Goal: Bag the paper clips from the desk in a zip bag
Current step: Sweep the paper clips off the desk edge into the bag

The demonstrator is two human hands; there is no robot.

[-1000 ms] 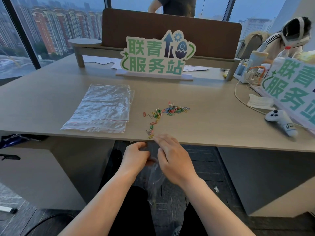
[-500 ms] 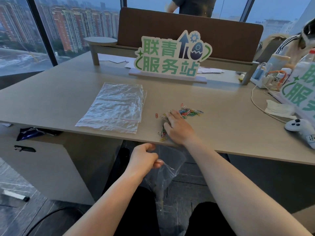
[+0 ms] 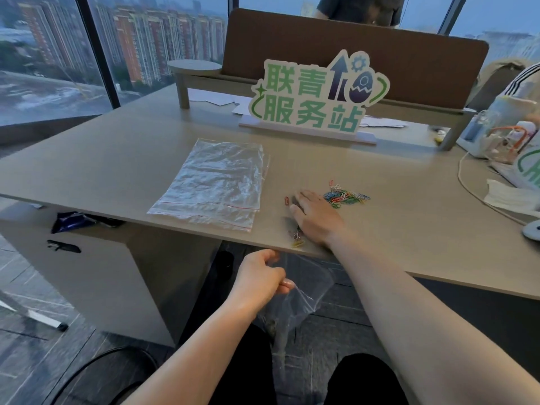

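The left hand [image 3: 257,280] pinches the rim of a clear zip bag [image 3: 295,305], which hangs open just below the desk [image 3: 117,171] edge. The right hand [image 3: 314,216] lies palm down on the desk, fingers loosely spread, gripping nothing visible. Coloured paper clips [image 3: 346,197] lie scattered just beside it, a few near the edge. A stack of spare zip bags [image 3: 216,185] lies to the left

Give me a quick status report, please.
Left hand pinching zip bag open below desk edge. Right hand flat on paper clips. Nothing blocking.
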